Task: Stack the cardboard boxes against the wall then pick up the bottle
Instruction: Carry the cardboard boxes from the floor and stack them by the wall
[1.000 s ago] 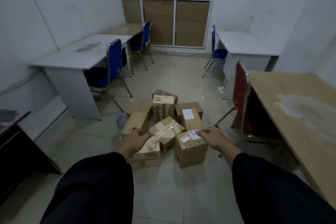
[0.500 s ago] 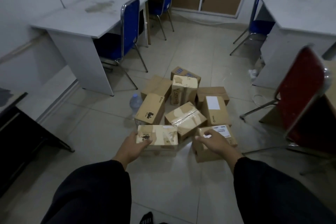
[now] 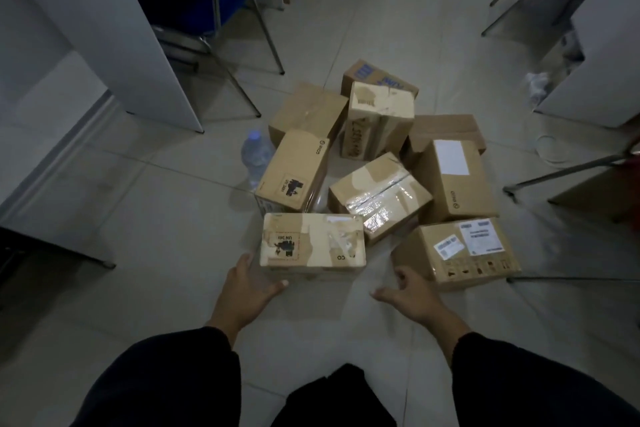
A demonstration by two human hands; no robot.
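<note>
Cardboard boxes (image 3: 377,198): loose heap on the floor (image 3: 156,218), none stacked; stacking apparently not begun.
Nearest box (image 3: 311,243): left hand (image 3: 249,284) touches its left end, grip wide; right hand (image 3: 412,295) just beside, grip wide, empty.
Bottle (image 3: 256,156): upright beside the heap, untouched.

- Cardboard boxes (image 3: 308,111): brown, closed, clustered at mixed angles on the tiled floor at mid-frame, touching or just beside one another.
- Nearest box (image 3: 311,241): lies flat and lengthwise at lower centre, with torn tape and a black "UN 3481" mark.
- Labelled box (image 3: 457,253): at lower right, with white stickers on top.
- Taped box (image 3: 379,196): at the centre, turned diagonally, with glossy clear tape.
- Tall box (image 3: 379,118): stands upright near the back of the cluster.
- Water bottle (image 3: 256,156): clear plastic, upright, at the cluster's left edge.
</note>
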